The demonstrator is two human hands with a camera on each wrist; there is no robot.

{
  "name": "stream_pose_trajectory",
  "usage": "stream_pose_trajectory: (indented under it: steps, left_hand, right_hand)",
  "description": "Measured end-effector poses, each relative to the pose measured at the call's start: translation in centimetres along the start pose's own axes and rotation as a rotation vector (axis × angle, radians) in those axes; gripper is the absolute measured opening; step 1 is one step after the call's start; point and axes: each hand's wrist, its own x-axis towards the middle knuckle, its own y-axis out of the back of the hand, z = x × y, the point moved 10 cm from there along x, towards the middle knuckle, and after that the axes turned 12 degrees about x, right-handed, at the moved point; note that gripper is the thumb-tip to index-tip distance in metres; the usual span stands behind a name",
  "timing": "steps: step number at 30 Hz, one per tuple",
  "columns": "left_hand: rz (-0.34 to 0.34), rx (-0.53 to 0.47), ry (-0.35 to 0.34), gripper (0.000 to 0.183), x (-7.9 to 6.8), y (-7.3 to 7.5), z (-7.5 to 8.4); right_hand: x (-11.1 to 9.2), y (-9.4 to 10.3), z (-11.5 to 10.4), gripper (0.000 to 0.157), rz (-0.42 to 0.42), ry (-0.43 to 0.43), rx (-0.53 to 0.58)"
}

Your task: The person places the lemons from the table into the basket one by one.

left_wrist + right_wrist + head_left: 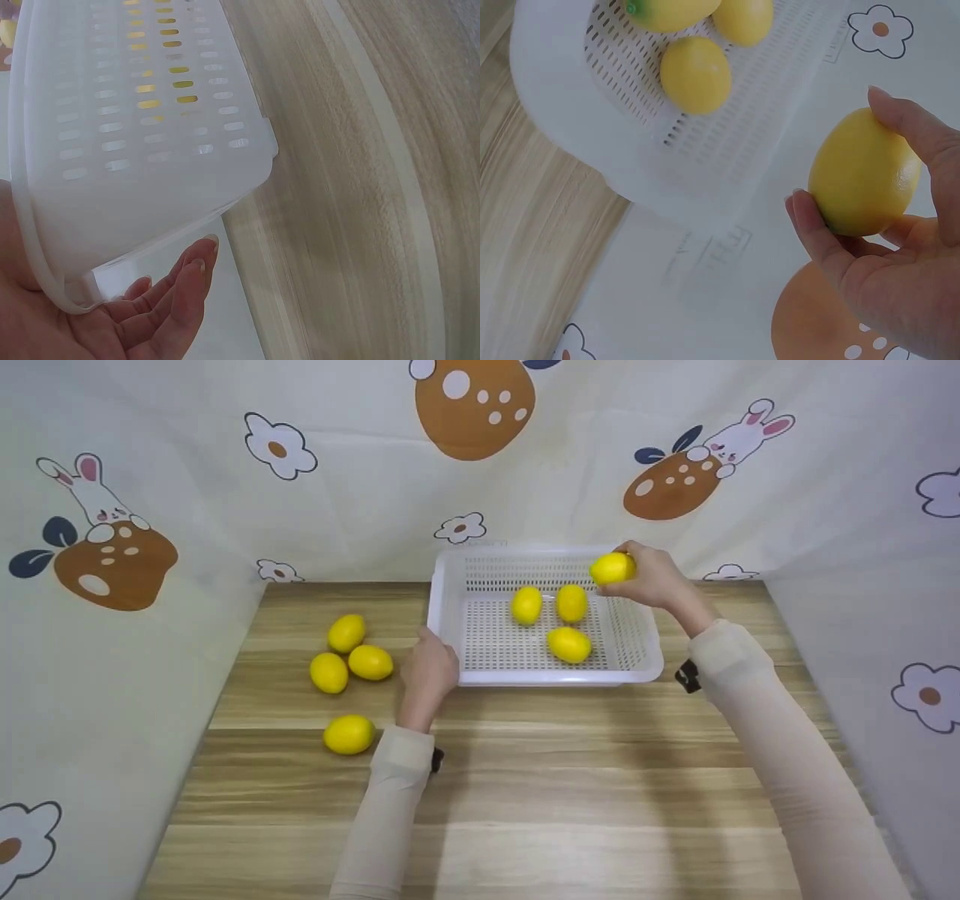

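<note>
My right hand holds a yellow lemon between thumb and fingers, over the back right corner of a white plastic basket. The right wrist view shows that lemon in the fingers, beside the basket wall. Inside the basket lie three more lemons: one at left, one at the back and one in front. With my left hand I grip the basket's front left corner. In the left wrist view the rim sits between thumb and palm, the fingers outside the wall.
Left of the basket, several lemons rest on the wooden table: three grouped together and another lemon nearer me. A printed cloth with rabbits and flowers stands behind the basket and along both sides.
</note>
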Motion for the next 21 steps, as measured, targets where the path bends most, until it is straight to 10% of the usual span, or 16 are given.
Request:
stream_pose_trajectory:
  steps: [21]
  left_hand:
    - [-0.012, -0.001, -0.005, 0.061, -0.1, 0.0, 0.0]
  right_hand:
    - [0.8, -1.9, -0.4, 0.069, -0.025, 0.008, -0.012]
